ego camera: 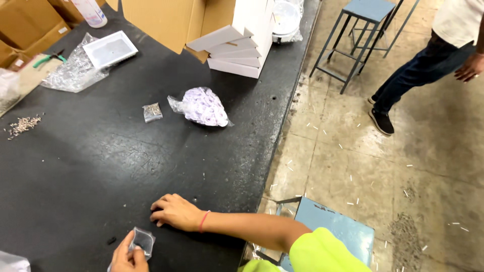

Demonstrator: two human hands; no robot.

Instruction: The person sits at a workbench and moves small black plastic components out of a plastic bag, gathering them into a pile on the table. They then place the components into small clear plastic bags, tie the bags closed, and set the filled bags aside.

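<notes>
My left hand (127, 257) is at the bottom edge of the black table (101, 166), pinching a small clear plastic bag (143, 241) at its top. My right hand (176, 211) lies palm down on the table just above and right of that bag, fingers together, with nothing visible in it. A red band circles its wrist, and the forearm runs right to a yellow-green sleeve (327, 252). Farther up the table lie a small bag of tiny metal parts (152, 112) and a larger bag of white and purple round pieces (201, 107).
A pile of small metal parts (22, 125), a white tray (110, 49) on crumpled plastic, green-handled pliers (48, 58), cardboard boxes (171, 20) and stacked white flat boxes (242, 48) sit at the back. A blue stool (333, 229) is beside me. Another person (443, 50) stands on the littered floor, by a stool (365, 20).
</notes>
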